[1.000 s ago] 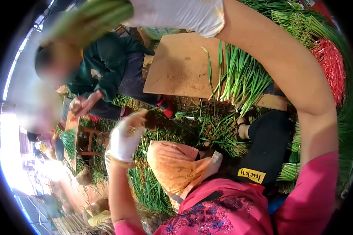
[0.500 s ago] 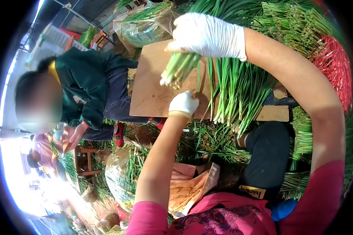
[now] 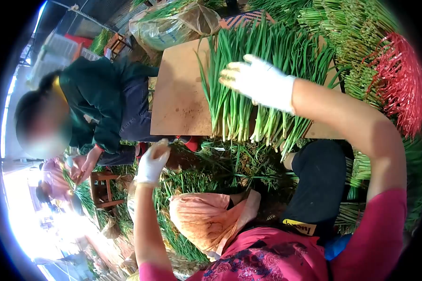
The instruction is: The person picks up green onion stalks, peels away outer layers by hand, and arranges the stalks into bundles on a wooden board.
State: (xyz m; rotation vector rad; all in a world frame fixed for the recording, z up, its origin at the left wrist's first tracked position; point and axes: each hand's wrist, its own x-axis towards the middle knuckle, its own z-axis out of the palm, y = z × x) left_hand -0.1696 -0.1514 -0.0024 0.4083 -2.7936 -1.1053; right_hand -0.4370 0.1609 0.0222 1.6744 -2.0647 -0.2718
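My right hand, in a white glove, is open with its fingers stretched out over a row of long green stalks with pale root ends, like green garlic. The stalks lie side by side on a brown board, leaves toward the far side. My left hand, also gloved in white, is off the board's near left corner, above the littered ground. Its fingers are curled in toward the thumb, and I cannot tell whether they hold anything.
Bundled green stems are piled at the right, with red plastic strands over them. Across to the left sits a person in a dark green top. A clear plastic bag of greens stands behind the board. Loose leaves cover the ground.
The bunch my right hand held up now lies among the stalks on the board, and that hand has opened and come lower. My left hand has moved left and nearer, away from the board.
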